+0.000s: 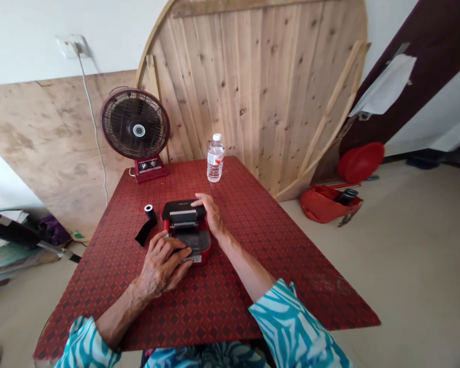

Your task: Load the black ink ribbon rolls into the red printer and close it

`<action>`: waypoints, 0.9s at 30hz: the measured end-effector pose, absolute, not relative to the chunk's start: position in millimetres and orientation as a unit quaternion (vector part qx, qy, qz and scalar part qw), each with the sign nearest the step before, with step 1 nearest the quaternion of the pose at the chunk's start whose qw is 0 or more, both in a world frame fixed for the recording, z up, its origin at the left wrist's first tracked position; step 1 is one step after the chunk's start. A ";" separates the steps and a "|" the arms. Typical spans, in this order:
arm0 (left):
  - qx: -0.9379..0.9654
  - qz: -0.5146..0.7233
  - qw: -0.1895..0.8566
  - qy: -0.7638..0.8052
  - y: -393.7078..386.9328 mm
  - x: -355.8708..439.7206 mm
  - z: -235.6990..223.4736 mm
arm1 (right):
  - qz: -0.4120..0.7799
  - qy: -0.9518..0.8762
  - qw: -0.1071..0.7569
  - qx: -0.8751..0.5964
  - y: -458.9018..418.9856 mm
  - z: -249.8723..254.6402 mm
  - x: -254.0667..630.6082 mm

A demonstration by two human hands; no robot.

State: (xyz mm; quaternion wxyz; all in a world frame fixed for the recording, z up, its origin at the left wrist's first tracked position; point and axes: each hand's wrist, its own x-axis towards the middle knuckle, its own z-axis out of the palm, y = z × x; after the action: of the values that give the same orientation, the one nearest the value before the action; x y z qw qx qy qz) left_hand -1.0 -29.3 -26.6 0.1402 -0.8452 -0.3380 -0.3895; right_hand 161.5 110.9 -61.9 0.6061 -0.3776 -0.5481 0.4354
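The red-and-black device lies open, the roll outside it. Left fingers, loosely spread, touch its front; right fingers, half-open, touch its lid

A device rests on a table, a roll near its left side. Behind them, a fan stands at the table's far left corner, a bottle to the fan's right. A panel stands behind the table; a bag lies on the floor to the right.
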 end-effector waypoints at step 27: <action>-0.552 -0.508 -0.333 -0.572 -2.9 -43.8 -47.6 | 0.502 -0.467 0.617 -0.387 53.7 -103.3 161.9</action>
State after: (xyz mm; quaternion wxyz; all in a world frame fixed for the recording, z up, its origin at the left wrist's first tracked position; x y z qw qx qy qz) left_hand -43.8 -2.9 -47.6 -0.3334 -0.5518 -0.5716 -0.5076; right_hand 161.9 53.7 -103.3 0.6165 -0.3869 -0.4670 0.5021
